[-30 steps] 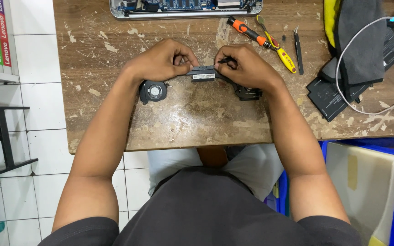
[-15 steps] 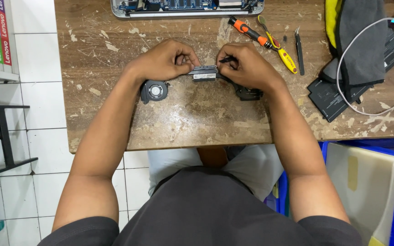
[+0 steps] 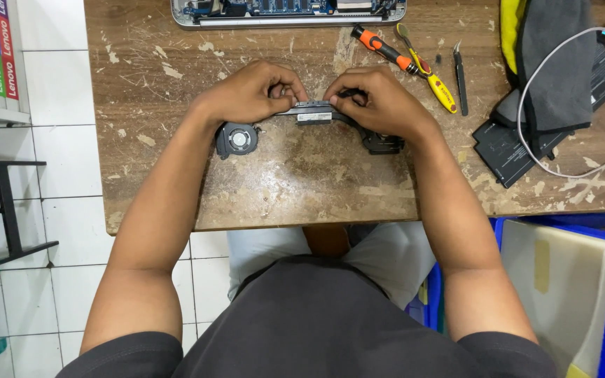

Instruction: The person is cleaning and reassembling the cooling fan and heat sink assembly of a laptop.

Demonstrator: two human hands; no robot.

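- Left hand (image 3: 250, 92) and right hand (image 3: 379, 105): fingertips of each pinch the middle bar of a dark laptop heat-pipe assembly (image 3: 314, 112), one hand per side, apparently to steady it flat.
- Assembly lies mid-bench (image 3: 302, 189), nearer the front edge; two fans, left fan (image 3: 236, 138) and right fan (image 3: 381, 143), rest on the wood.
- Back edge: one opened laptop (image 3: 288, 10).
- Right of the hands: two screwdrivers, orange (image 3: 384, 49) and yellow (image 3: 428, 70); one pair of tweezers (image 3: 461, 68).
- Right edge: one black battery pack (image 3: 512, 150).
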